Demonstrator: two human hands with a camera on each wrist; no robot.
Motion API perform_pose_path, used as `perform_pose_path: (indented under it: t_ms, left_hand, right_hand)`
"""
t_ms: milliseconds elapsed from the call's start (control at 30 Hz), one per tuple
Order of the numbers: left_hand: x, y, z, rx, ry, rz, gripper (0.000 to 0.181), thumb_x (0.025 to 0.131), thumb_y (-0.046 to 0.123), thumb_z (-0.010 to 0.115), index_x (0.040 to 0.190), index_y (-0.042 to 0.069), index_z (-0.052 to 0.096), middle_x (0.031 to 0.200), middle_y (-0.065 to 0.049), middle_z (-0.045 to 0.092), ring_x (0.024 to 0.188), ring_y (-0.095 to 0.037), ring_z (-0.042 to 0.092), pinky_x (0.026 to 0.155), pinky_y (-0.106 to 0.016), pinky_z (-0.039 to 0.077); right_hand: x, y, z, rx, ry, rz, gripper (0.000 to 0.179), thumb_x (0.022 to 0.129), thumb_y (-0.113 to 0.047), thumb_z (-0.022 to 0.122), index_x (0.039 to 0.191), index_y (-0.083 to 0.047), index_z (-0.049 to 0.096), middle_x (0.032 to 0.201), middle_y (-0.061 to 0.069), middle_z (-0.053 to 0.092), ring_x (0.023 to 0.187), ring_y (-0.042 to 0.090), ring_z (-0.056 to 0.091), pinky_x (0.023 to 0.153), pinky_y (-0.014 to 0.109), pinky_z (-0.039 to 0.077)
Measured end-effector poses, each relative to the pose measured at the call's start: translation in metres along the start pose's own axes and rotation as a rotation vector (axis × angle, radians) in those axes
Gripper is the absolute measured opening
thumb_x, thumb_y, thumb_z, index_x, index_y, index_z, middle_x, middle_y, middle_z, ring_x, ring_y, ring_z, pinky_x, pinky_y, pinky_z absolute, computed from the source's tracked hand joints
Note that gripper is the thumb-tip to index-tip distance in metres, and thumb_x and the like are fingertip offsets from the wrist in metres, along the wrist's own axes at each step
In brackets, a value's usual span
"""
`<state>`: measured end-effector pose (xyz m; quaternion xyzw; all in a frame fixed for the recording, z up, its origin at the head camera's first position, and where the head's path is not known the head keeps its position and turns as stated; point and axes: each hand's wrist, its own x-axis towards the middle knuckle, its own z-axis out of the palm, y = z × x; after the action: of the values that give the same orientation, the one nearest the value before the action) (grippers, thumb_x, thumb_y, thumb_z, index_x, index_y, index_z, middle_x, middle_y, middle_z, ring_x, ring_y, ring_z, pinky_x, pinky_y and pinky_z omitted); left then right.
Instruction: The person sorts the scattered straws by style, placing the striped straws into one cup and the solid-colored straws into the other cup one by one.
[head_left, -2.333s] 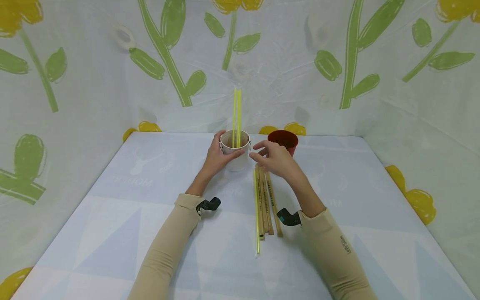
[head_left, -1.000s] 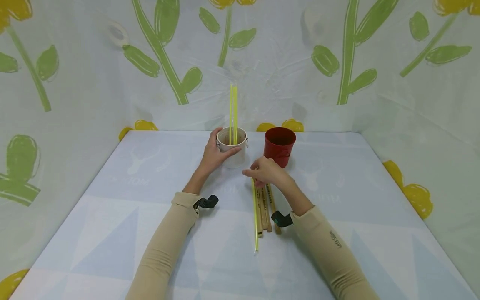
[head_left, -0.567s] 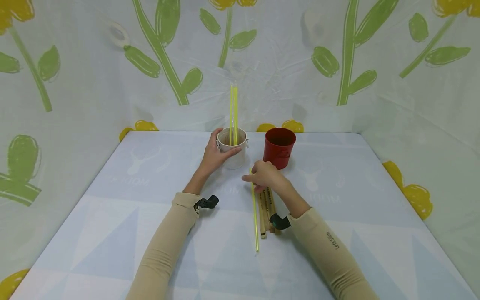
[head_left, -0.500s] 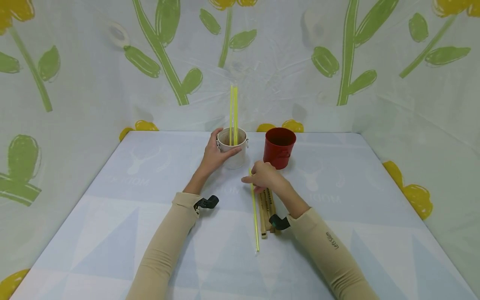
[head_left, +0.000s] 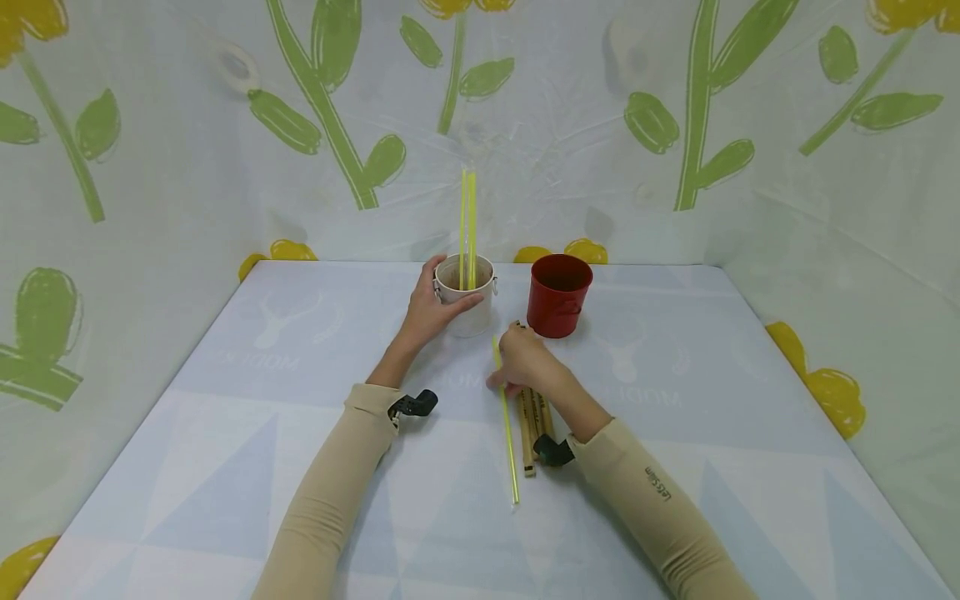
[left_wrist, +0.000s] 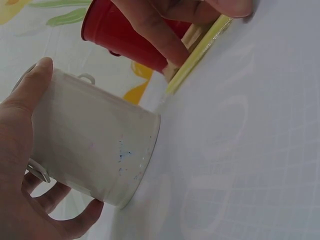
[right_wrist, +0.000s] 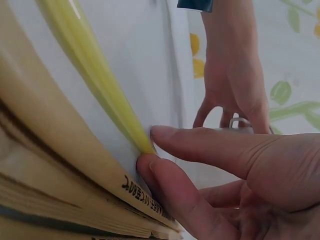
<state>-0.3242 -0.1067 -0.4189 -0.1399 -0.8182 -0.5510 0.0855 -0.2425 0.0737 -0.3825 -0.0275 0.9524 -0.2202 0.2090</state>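
- Down from beside the white bucket (head_left: 467, 315) comes the right hand (head_left: 525, 360); compared with the earliest picture it is lower, now between four and five o'clock of that bucket, over the thin things on the table (head_left: 225, 467).
- Its thumb and a finger are together, pinching the loose yellow straw (head_left: 511, 454) near the far end.
- That straw has shifted: its far end has swung toward nine o'clock and leaves the brown packets (head_left: 528, 425), while the near end lies almost where it did. It now points just short of twelve, and lies between five and six o'clock of the white bucket.
- Brown packets, spread like a fan earlier, lie closer together now, at the straw's three o'clock and partly under the right hand. Dark printing shows along one in the right wrist view.
- Unchanged, the left hand (head_left: 431, 315) is clamped round the white bucket, thumb on the near side, fingers at the back.
- Yellow upright straws (head_left: 470, 221) stand inside the white bucket as before, rising toward twelve.
- Red bucket (head_left: 558, 308), partly covered by the right hand in the earliest picture, shows whole now, at the white bucket's three o'clock and well apart from it.
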Motion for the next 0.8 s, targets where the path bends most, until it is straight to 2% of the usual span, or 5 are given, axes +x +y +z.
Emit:
perform_pose_path:
  t_ms: [133,300,367,500,800]
  left_hand:
    - [0.000,0.000,0.000,0.000,0.001,0.001,0.093,0.077,0.042,0.082,0.150,0.025,0.026,0.147,-0.011,0.043,0.135,-0.027,0.044,0.110,-0.050,0.039]
    - [0.000,-0.001,0.000,0.001,0.002,0.000,0.094,0.077,0.043,0.082,0.150,0.024,0.026,0.147,-0.012,0.043,0.134,-0.027,0.045,0.109,-0.050,0.040]
    - [0.000,-0.001,0.000,0.004,0.004,-0.001,0.094,0.077,0.043,0.082,0.150,0.024,0.026,0.147,-0.012,0.043,0.134,-0.027,0.045,0.109,-0.051,0.040]
    - [0.000,0.000,0.000,0.010,0.009,-0.004,0.094,0.077,0.043,0.082,0.150,0.023,0.026,0.147,-0.012,0.043,0.134,-0.027,0.045,0.109,-0.050,0.040]
    - [0.001,-0.001,0.001,0.000,0.009,0.002,0.093,0.077,0.042,0.083,0.150,0.023,0.027,0.146,-0.012,0.044,0.134,-0.027,0.045,0.109,-0.050,0.039]
  right_hand:
    - [-0.001,-0.002,0.002,-0.063,0.007,-0.018,0.063,0.076,-0.028,0.085,0.120,0.005,0.054,0.114,0.019,0.051,0.066,0.015,0.068,0.057,0.019,0.053]
    - [-0.002,-0.005,0.004,-0.107,-0.003,-0.023,0.038,0.079,-0.028,0.083,0.102,-0.002,0.064,0.099,0.013,0.059,0.098,0.020,0.061,0.083,0.027,0.054]
    - [-0.002,-0.006,0.004,-0.095,-0.023,-0.012,0.036,0.081,-0.026,0.081,0.100,-0.003,0.063,0.089,0.011,0.063,0.087,0.016,0.068,0.085,0.027,0.054]
    - [-0.003,-0.009,0.003,-0.059,-0.067,0.006,0.032,0.083,-0.023,0.079,0.100,-0.003,0.060,0.076,0.009,0.067,0.056,0.014,0.070,0.066,0.020,0.055]
    - [-0.003,-0.011,0.008,-0.071,-0.057,-0.012,0.033,0.084,-0.022,0.078,0.101,-0.003,0.058,0.078,0.010,0.063,0.054,0.014,0.068,0.054,0.020,0.052]
